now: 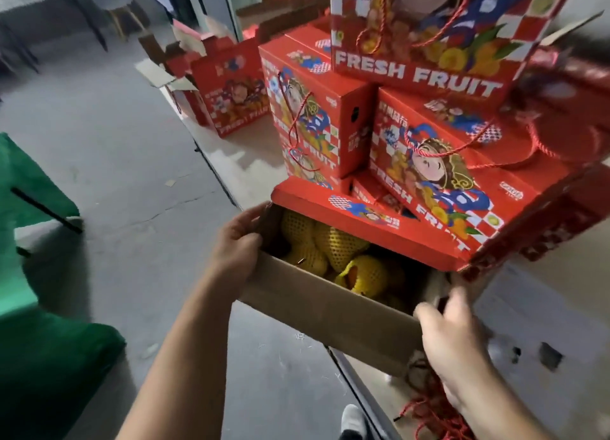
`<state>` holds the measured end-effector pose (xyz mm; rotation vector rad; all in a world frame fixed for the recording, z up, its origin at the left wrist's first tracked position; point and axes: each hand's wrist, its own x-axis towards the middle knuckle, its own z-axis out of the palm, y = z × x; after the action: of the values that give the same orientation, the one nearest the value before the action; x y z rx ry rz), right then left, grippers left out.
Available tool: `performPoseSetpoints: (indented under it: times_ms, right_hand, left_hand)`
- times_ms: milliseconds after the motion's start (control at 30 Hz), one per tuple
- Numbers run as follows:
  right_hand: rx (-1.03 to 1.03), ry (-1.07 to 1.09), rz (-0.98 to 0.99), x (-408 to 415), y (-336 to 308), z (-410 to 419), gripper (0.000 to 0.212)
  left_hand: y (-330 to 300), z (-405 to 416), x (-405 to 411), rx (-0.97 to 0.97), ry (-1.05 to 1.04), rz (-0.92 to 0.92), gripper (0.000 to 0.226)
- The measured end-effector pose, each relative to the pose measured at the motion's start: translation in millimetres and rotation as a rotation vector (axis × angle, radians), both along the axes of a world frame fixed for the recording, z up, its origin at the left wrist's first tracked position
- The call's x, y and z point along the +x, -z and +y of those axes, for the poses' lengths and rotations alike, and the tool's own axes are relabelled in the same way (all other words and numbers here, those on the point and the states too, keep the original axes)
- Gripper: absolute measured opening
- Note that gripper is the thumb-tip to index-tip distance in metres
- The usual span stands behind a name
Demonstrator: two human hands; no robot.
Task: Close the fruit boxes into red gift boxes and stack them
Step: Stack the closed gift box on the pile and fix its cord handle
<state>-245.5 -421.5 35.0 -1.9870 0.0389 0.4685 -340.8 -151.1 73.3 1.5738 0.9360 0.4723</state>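
- The step in hand looks like closing: a fruit box (330,311) sits near centre, its top open, with a red lid (363,221) lying across its far half and the near half uncovered.
- The left hand (237,245) grips the box's left end, fingers curled over the rim and thumb on the outside wall.
- The right hand (452,337) is at the near right corner, fingers bent over the rim there; it is blurred, so how firm the hold is I cannot tell.
- Inside lie fruit (333,248) in yellow foam netting, rounded and soft-looking, filling the box close to the rim (they should give a little under pressure).
- The box is plain brown corrugated card, stiff and matte; the lid is glossy printed card, red with cartoon art and white checks.
- Next, I judge, the lid must be drawn toward the near side until it covers the whole opening, both hands keeping the edges square so no netting is caught.
- Far and right stands the stack (425,116) of finished gift boxes, lettered FRESH FRUIT, with twisted red cord handles; the closed box belongs there.
- More red cord (432,413) lies loose at the near right, below the right wrist.
- At left, green cloth (39,357) on a grey concrete floor (138,149).
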Motion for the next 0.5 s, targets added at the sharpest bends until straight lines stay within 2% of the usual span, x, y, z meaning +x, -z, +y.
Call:
performPoseSetpoints:
  times_ms: [67, 100, 267, 400, 500]
  right_hand:
    - [0.020, -0.028, 0.033, -1.9, 1.9, 20.4, 0.070]
    - [0.026, -0.037, 0.059, -0.8, 3.1, 31.2, 0.078]
    - [-0.005, 0.057, 0.147, 5.5, 23.0, 72.1, 0.075]
    - [-0.090, 0.125, 0.185, 5.6, 48.9, 113.2, 0.078]
    - [-0.145, 0.296, 0.232, -8.0, 64.9, 152.3, 0.081]
  left_hand:
    - [0.9, 29.1, 10.2, 0.010, 0.072, 0.041, 0.076]
    - [2.6, 44.0, 15.7, 0.015, 0.106, 0.058, 0.076]
    - [19.7, 103.7, 56.3, 0.033, 0.284, 0.110, 0.077]
    - [69.7, 143.3, 91.5, 0.045, 0.444, 0.102, 0.078]
    - [101.7, 172.2, 102.0, 0.125, 0.572, 0.080, 0.071]
